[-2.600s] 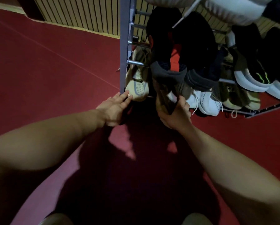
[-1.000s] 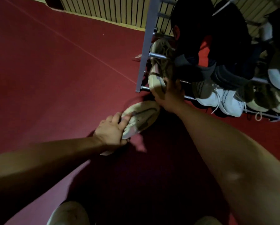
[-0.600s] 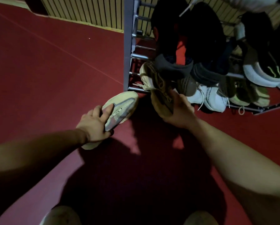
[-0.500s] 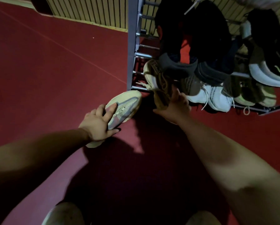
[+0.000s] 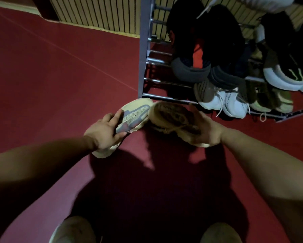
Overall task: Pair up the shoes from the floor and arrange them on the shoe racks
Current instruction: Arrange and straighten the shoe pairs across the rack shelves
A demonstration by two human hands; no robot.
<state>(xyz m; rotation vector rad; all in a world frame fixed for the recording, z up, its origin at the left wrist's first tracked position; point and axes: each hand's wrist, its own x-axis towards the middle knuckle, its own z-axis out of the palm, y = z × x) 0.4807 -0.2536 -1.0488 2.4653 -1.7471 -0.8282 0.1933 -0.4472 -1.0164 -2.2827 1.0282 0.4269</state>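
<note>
A person's left hand (image 5: 105, 135) grasps a pale sneaker (image 5: 135, 113) with a grey-pink mesh upper, fingers laid over the top of the shoe and its heel end hidden beneath the palm. The right hand (image 5: 207, 131) is curled round the side of a tan sneaker (image 5: 171, 116), cupping it from three o'clock. The two shoes are held side by side above the red floor (image 5: 41, 76), toes pointing toward twelve o'clock and close together; whether they touch cannot be told in the dim light.

Just beyond the toes, at twelve o'clock, runs the bottom rail of a grey metal shoe rack (image 5: 144, 50) — its left end bare. On the lowest shelf, at two o'clock from the hands, sits a white pair (image 5: 225, 103), and at its three o'clock an olive pair (image 5: 270, 100). On the shelf above rest dark shoes, one with an orange patch (image 5: 198, 53), and at their three o'clock a black shoe with a thick white sole and green stripes (image 5: 285, 76).

A slatted wall (image 5: 103, 13) stands behind the rack. The person's knees — left (image 5: 73, 230), right (image 5: 219, 233) — show at six o'clock.
</note>
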